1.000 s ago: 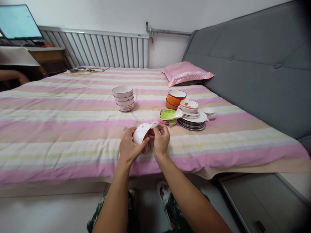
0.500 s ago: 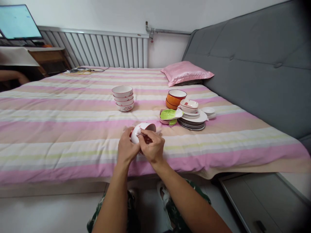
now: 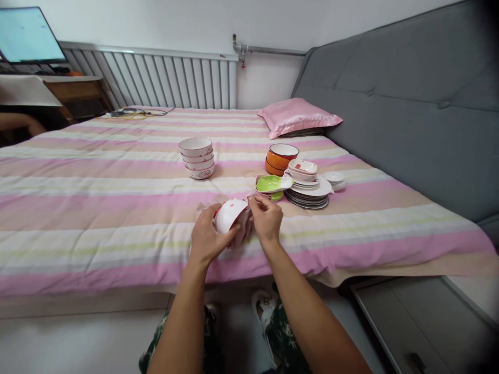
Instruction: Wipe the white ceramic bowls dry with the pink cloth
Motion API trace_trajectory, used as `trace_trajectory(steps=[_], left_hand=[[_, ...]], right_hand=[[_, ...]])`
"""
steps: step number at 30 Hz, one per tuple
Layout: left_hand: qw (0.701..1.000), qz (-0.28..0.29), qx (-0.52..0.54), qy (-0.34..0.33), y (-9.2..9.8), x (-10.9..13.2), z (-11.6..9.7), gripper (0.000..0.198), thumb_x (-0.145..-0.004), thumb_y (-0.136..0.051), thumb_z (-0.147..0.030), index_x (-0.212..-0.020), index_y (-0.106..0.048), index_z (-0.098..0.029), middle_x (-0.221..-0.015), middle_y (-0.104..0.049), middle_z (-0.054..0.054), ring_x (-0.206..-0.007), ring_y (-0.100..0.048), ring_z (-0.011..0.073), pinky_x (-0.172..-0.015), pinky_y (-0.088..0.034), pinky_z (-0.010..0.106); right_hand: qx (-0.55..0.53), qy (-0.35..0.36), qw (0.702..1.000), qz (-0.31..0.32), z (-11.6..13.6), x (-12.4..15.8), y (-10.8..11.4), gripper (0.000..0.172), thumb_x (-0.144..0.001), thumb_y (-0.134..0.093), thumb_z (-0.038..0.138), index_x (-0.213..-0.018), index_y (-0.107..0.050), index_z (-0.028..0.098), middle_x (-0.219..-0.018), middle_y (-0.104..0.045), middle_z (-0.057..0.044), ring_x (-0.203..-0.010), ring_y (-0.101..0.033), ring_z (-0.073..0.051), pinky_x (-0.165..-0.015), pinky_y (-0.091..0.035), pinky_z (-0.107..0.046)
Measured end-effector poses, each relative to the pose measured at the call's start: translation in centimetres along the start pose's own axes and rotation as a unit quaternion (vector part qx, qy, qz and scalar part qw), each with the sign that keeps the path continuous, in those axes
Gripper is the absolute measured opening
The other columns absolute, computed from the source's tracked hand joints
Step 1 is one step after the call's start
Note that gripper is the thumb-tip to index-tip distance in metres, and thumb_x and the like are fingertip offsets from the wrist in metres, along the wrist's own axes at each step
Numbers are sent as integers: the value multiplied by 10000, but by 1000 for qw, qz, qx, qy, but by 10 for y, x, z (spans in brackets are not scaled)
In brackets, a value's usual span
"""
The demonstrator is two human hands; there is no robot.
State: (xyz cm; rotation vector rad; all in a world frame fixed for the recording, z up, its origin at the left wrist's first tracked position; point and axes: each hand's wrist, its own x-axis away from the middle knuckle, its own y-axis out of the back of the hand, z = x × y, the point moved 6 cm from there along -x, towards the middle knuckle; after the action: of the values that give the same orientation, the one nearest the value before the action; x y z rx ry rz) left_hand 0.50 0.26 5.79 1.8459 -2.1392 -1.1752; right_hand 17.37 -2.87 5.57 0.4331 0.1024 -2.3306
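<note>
Near the close edge of the striped bed (image 3: 117,208), the person's left hand (image 3: 207,236) is curled around a white bowl (image 3: 230,215) with a red rim, tipped over on its side above some crumpled pale pink material (image 3: 244,235). The right hand (image 3: 268,218) is just beside the rim, thumb and fingers drawn narrow; from here I can't tell whether anything is pinched there. Farther over on the bed I see a stack of 4 white bowls (image 3: 198,162), and, to the right, orange bowls (image 3: 275,160), a green leaf-shaped dish (image 3: 268,183) and piled plates (image 3: 307,200)
</note>
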Motion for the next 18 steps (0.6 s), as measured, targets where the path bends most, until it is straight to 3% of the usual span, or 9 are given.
trace_trajectory(steps=[6,11,14,18], left_hand=[[1000,-2,7,9,0,-1,4,504,-659,-698,-407,-1096,-555,-201,-1075,-616,77,-987,-592,243,-827,-502,374],[1000,-2,13,22,2,0,6,499,-665,-684,-402,-1102,-558,-196,-1065,-621,81,-972,-596,242,-811,-504,377],[999,-11,15,40,3,0,10,485,-672,-680,-417,-1090,-565,-199,-1043,-630,75,-946,-604,236,-787,-507,367],[998,-19,18,54,4,-1,12,481,-669,-686,-420,-1082,-569,-202,-1041,-633,70,-949,-605,235,-773,-509,355]], right_hand=[[-1,49,999,-14,1,-6,6,247,-795,-566,379,-749,-704,179,-762,-696,-33,-684,-611,-163,-620,-468,-255],[-154,-27,987,26,-6,-6,-2,254,-810,-548,420,-815,-610,173,-503,-547,60,-373,-491,-88,-388,-359,-188],[-210,-36,976,48,-1,-4,-6,255,-799,-556,441,-811,-552,186,-483,-524,75,-341,-476,-77,-337,-299,-166],[-238,-6,969,65,8,-1,-7,230,-803,-558,424,-809,-528,196,-529,-550,72,-343,-479,-64,-337,-310,-163]])
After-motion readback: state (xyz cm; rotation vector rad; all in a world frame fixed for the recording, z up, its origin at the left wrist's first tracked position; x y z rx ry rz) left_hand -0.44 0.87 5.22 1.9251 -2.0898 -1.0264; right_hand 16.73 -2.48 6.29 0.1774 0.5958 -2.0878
